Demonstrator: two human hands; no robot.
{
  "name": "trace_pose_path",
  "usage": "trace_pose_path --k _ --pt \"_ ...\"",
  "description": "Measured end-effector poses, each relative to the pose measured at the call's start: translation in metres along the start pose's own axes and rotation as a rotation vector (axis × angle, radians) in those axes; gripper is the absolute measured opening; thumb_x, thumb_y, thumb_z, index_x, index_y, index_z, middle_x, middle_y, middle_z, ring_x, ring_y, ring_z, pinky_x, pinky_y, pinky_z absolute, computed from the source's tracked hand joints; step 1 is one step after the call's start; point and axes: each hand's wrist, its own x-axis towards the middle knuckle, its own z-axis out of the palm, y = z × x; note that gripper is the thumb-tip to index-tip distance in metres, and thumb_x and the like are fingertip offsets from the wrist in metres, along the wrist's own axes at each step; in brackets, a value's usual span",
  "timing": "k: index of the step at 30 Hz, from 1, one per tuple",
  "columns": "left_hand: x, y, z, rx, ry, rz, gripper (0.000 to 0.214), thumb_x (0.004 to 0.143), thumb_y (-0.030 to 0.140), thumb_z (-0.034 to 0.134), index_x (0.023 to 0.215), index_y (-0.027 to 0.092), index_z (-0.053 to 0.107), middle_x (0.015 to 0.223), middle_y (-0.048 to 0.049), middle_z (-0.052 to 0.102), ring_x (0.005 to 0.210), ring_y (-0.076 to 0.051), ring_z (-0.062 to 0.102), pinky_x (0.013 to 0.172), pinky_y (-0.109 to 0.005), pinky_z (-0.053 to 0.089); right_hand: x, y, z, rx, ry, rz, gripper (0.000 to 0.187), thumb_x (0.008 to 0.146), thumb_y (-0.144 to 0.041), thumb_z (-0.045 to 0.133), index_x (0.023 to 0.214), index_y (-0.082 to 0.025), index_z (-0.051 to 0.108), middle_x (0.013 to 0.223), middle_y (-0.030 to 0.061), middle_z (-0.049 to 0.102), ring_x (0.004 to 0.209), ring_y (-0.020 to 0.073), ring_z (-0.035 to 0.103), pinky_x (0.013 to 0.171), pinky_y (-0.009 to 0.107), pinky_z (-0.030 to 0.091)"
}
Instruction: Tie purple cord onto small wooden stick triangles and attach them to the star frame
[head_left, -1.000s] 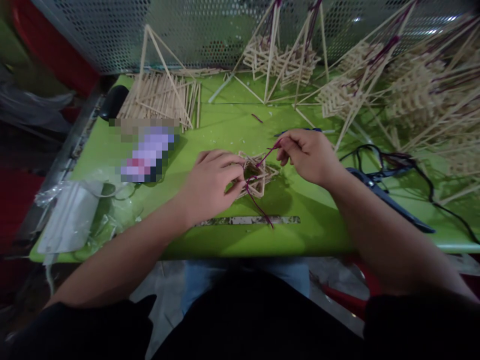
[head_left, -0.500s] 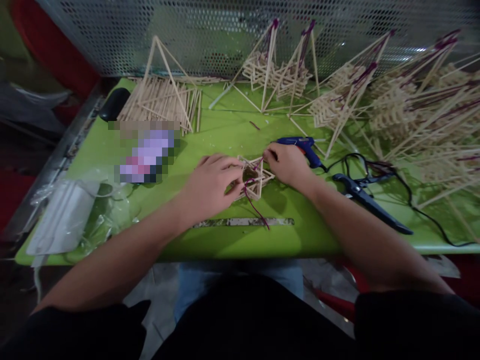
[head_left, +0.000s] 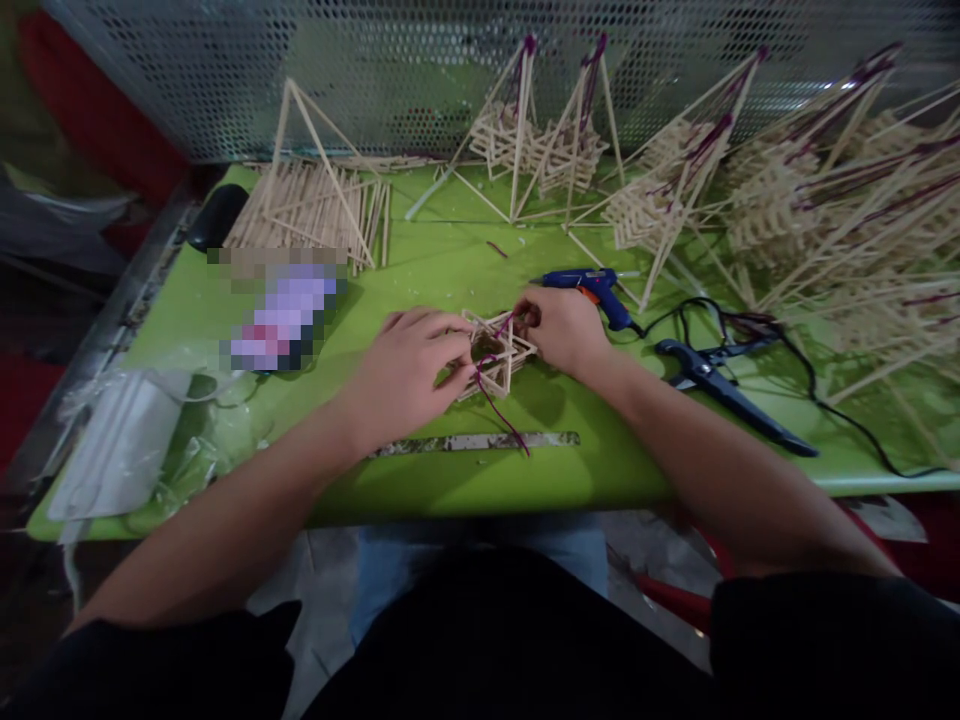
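A small star-shaped frame of wooden sticks [head_left: 512, 372] lies on the green table in front of me. My left hand [head_left: 412, 372] is closed on its left side, thumb and fingers pinching the edge. A purple string [head_left: 501, 408] runs from the frame beside the left fingertips and trails toward the table's front. On the frame's upper right, my right hand [head_left: 564, 328] is closed in a pinch, with a purple strand leading up to its fingertips. Behind that hand lies a blue glue gun [head_left: 589, 283]. The fingers hide parts of the frame.
Dark-handled cutters [head_left: 731, 395] and a black cord lie to the right. Several stick structures with purple string [head_left: 645, 215] fill the back right. A pile of sticks [head_left: 300, 205], a blurred-out phone-like object [head_left: 289, 315] and a white pack [head_left: 120, 440] are on the left.
The view has shifted slightly, so the table's contents sit a little farther left. My right hand has drawn slightly off the frame, and more purple strand shows at its fingertips.
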Motion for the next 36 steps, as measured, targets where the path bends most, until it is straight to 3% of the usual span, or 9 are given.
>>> trace_pose_path --k 9,14,17,19,21,26,31,34,36 --pt "0.000 0.000 0.000 0.000 -0.007 0.000 0.020 0.113 0.023 0.066 0.094 0.020 0.074 0.146 -0.0119 0.082 0.136 -0.038 0.074 0.115 -0.059 0.055 -0.008 0.014 -0.015 0.112 0.018 -0.131 0.033 0.111 -0.025 0.062 0.126 -0.017 0.090 0.121 0.0142 0.091 0.105 0.0308 0.081 0.091 0.040 0.052" --pt "-0.001 -0.001 -0.001 0.003 -0.015 0.000 0.017 0.112 0.022 0.068 0.096 0.020 0.075 0.146 -0.0122 0.082 0.136 -0.039 0.075 0.114 -0.061 0.055 -0.031 0.007 -0.038 0.260 0.061 -0.182 0.028 0.109 -0.039 0.067 0.119 -0.021 0.087 0.100 0.0089 0.087 0.081 0.0230 0.072 0.080 0.037 0.050" --pt "-0.001 -0.001 -0.001 0.003 -0.020 0.003 0.011 0.111 0.023 0.071 0.101 0.021 0.077 0.145 -0.0125 0.083 0.137 -0.040 0.075 0.113 -0.060 0.056 -0.054 -0.018 -0.050 0.267 -0.148 -0.349 0.031 0.113 -0.050 0.067 0.111 -0.025 0.086 0.085 0.0018 0.082 0.066 0.0170 0.064 0.073 0.034 0.044" --pt "-0.001 -0.001 0.000 -0.006 -0.023 -0.004 0.009 0.110 0.023 0.072 0.102 0.022 0.077 0.145 -0.0117 0.083 0.137 -0.039 0.075 0.114 -0.059 0.055 -0.071 -0.041 -0.051 0.064 -0.313 -0.410 0.042 0.111 -0.060 0.073 0.095 -0.023 0.084 0.082 0.0046 0.082 0.069 0.0192 0.066 0.070 0.035 0.037" --pt "-0.001 -0.001 0.000 -0.016 -0.019 -0.011 0.009 0.110 0.023 0.072 0.102 0.022 0.077 0.145 -0.0108 0.082 0.138 -0.038 0.075 0.115 -0.059 0.055 -0.085 -0.062 -0.046 -0.220 -0.359 -0.343 0.055 0.106 -0.071 0.077 0.091 -0.019 0.082 0.077 0.0109 0.081 0.066 0.0234 0.066 0.064 0.037 0.023" --pt "-0.001 -0.001 0.001 -0.016 -0.005 -0.002 0.012 0.112 0.025 0.070 0.101 0.022 0.076 0.146 -0.0107 0.082 0.137 -0.038 0.075 0.115 -0.059 0.055 -0.106 -0.082 -0.027 -0.398 -0.417 -0.215 0.043 0.118 -0.051 0.066 0.103 -0.015 0.085 0.085 0.0169 0.085 0.064 0.0256 0.071 0.057 0.038 0.014" --pt "-0.002 0.001 0.001 0.006 -0.020 -0.021 0.015 0.113 0.026 0.066 0.102 0.023 0.077 0.148 -0.0109 0.082 0.135 -0.038 0.075 0.115 -0.059 0.055 -0.110 -0.073 -0.015 -0.332 -0.349 -0.267 0.034 0.117 -0.027 0.059 0.098 -0.016 0.085 0.082 0.0157 0.083 0.061 0.0247 0.067 0.057 0.039 0.014" --pt "-0.003 0.002 0.002 0.027 -0.009 -0.023 0.016 0.114 0.026 0.065 0.103 0.023 0.077 0.148 -0.0118 0.081 0.133 -0.037 0.075 0.114 -0.057 0.056 -0.109 -0.071 -0.016 -0.270 -0.400 -0.297 0.025 0.109 -0.017 0.060 0.099 -0.018 0.084 0.082 0.0120 0.083 0.061 0.0238 0.063 0.060 0.040 0.015" --pt "-0.003 0.001 0.002 0.028 -0.003 -0.018 0.017 0.114 0.027 0.065 0.103 0.023 0.077 0.148 -0.0117 0.081 0.133 -0.037 0.076 0.114 -0.056 0.056 -0.108 -0.070 -0.023 -0.209 -0.446 -0.319 0.023 0.108 -0.020 0.063 0.095 -0.019 0.081 0.082 0.0096 0.083 0.060 0.0220 0.059 0.062 0.040 0.015"
